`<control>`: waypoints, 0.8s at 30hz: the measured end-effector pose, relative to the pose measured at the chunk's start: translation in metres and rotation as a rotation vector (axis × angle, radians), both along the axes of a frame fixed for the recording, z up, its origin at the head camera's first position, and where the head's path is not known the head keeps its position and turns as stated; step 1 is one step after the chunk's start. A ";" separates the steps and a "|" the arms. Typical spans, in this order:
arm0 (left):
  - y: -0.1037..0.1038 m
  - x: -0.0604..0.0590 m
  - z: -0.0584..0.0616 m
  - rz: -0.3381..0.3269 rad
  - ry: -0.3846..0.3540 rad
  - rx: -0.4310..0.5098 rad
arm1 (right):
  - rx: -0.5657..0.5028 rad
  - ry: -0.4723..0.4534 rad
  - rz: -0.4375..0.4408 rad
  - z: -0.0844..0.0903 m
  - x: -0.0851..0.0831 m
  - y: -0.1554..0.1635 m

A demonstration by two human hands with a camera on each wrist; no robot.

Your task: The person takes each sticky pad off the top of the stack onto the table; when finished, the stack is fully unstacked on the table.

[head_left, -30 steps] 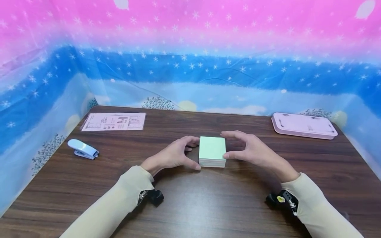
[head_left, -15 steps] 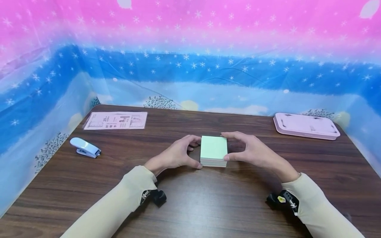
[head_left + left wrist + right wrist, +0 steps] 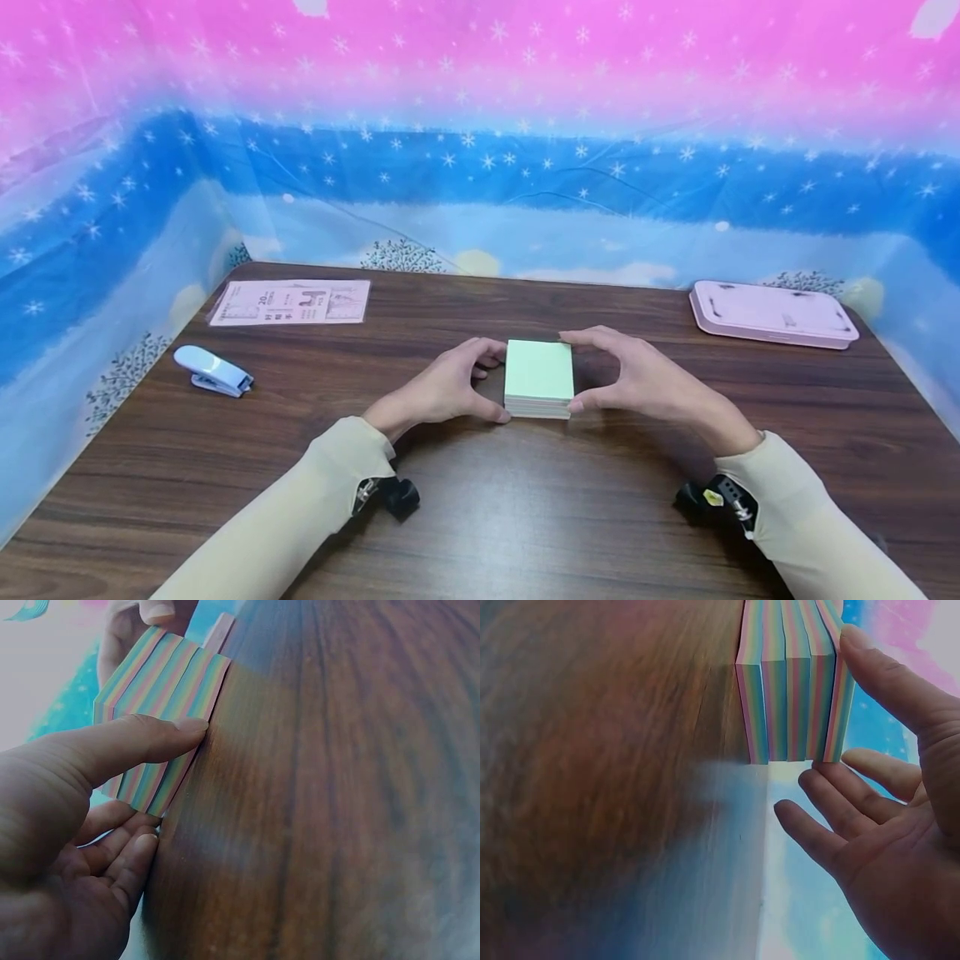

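A square stack of sticky note pads (image 3: 538, 371), pale green on top with striped pastel sides, stands on the table between the two hands. My left hand (image 3: 452, 385) holds its left side, thumb at the near corner and fingers at the far one. In the left wrist view, the left thumb (image 3: 154, 742) lies across the striped side of the stack. My right hand (image 3: 637, 375) holds the right side, its thumb at the near corner. The right wrist view shows the right thumb (image 3: 889, 675) against the topmost pad, with the pads slightly uneven (image 3: 799, 705).
On the brown wooden table (image 3: 480, 517), a light blue stapler (image 3: 213, 372) lies at the left. Behind it is a pink printed card (image 3: 292, 302). A pink case (image 3: 772, 314) sits at the back right. A patterned cloth (image 3: 465, 167) hangs around the table's back and sides.
My right thumb has slid from the stack's upper edge down to its near right corner. The left hand and the stack stay in place; the view shifts slightly.
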State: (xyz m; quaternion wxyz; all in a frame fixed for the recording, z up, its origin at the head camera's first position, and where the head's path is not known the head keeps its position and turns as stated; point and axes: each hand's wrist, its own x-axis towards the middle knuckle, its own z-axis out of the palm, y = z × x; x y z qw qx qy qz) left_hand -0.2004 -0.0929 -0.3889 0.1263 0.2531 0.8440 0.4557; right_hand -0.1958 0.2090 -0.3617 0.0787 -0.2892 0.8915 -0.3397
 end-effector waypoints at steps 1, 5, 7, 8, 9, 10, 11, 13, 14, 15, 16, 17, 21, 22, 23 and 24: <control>0.000 0.000 0.000 0.001 -0.001 -0.001 | 0.004 0.002 -0.001 0.000 0.000 0.000; 0.000 0.000 -0.001 0.001 -0.007 0.000 | 0.006 0.009 0.000 -0.001 0.001 0.001; 0.000 0.000 0.000 0.002 -0.009 0.002 | 0.004 0.016 0.001 -0.001 0.001 0.000; 0.000 0.000 0.000 0.001 -0.009 0.003 | 0.002 0.019 0.002 -0.001 0.001 0.000; 0.000 0.001 0.000 0.002 -0.009 0.002 | 0.002 0.023 0.002 -0.001 0.001 0.000; 0.001 0.001 0.000 0.002 -0.008 0.002 | 0.002 0.025 0.002 -0.002 0.001 0.000; 0.000 0.001 0.000 0.002 -0.008 0.002 | 0.002 0.027 0.001 -0.002 0.001 0.000; 0.000 0.001 0.000 0.003 -0.009 0.004 | 0.001 0.031 0.000 -0.002 0.001 0.000; 0.000 0.001 0.000 0.004 -0.011 0.004 | -0.001 0.033 0.000 -0.002 0.001 0.000; 0.000 0.001 0.000 0.005 -0.013 0.004 | -0.003 0.034 0.000 -0.002 0.001 0.000; 0.000 0.001 0.001 0.008 -0.015 0.004 | -0.007 0.034 -0.002 -0.002 0.001 0.000; 0.000 0.001 0.000 0.009 -0.015 0.004 | -0.010 0.036 -0.003 -0.002 0.001 0.000; 0.000 0.001 0.000 0.013 -0.017 0.001 | -0.022 0.046 -0.006 -0.002 0.002 0.000; 0.000 0.001 0.000 0.013 -0.018 0.001 | -0.026 0.048 -0.007 -0.002 0.002 0.000; 0.000 0.001 0.000 0.013 -0.018 0.001 | -0.029 0.051 -0.010 -0.003 0.003 0.000; 0.000 0.001 0.000 0.013 -0.019 0.001 | -0.033 0.053 -0.012 -0.003 0.003 0.000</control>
